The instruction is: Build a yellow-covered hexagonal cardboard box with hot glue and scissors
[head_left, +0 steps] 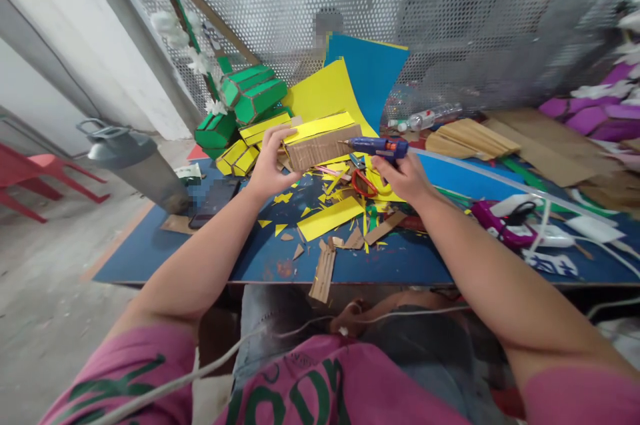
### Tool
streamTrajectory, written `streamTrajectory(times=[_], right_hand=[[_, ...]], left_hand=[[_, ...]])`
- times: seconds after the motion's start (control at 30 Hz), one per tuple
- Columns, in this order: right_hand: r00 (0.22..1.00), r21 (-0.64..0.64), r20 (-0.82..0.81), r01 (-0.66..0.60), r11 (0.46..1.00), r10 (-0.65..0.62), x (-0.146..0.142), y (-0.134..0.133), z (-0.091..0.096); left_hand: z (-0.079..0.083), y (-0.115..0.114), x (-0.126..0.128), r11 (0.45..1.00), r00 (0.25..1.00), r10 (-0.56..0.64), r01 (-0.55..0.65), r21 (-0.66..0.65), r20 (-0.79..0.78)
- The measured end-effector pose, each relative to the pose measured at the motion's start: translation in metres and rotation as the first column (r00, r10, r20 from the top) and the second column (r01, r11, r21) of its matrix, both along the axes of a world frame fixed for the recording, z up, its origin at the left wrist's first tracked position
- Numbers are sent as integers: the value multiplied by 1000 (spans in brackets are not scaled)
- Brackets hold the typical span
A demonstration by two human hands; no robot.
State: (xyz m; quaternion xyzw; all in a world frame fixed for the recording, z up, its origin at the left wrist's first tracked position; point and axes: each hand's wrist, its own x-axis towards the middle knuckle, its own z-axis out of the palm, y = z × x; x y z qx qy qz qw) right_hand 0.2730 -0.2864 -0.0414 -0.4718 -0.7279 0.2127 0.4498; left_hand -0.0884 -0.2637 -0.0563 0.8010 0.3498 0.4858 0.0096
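My left hand (273, 165) grips the left end of a cardboard box (325, 147) with yellow sheet on its top side. The box is held above the table, its bare brown side facing me. In my right hand (406, 175) is a dark blue glue gun (375, 146), its nozzle pointing left at the right part of that brown side; whether the tip touches is too small to tell. Below lie a yellow strip (331, 218), red-handled scissors (363, 183) and many yellow and brown scraps. Yellow cardboard pieces (239, 157) sit just beyond my left hand.
Green cardboard shapes (255, 93), yellow (325, 91) and blue (367, 75) sheets stand against the perforated metal wall. A grey tumbler (135, 165) and a phone (216, 201) are at left. Right are a plastic bottle (433, 117), a purple power strip (500, 223) and white cables.
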Motion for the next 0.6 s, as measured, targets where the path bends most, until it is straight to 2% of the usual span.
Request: streamTrajectory(times=[0.13,0.3,0.47,0.6], right_hand=[[995,23,-11,-95,995,96,-1,0,-3],[976,155,94,-209,966,196,-14,0,-6],[979,282,133,-187,941,154,-15,5,-11],[989,236,143,-66,969,32,0,11,-9]], left_hand=[[-1,-3,3,1000,1000,-5,4,-13,-24],[-1,-5,6,998,996,-63,63,2,-59],[-6,6,2,992,994,-88,94,87,-70],[-8,11,-1,988,996,-83,88,126,-39]])
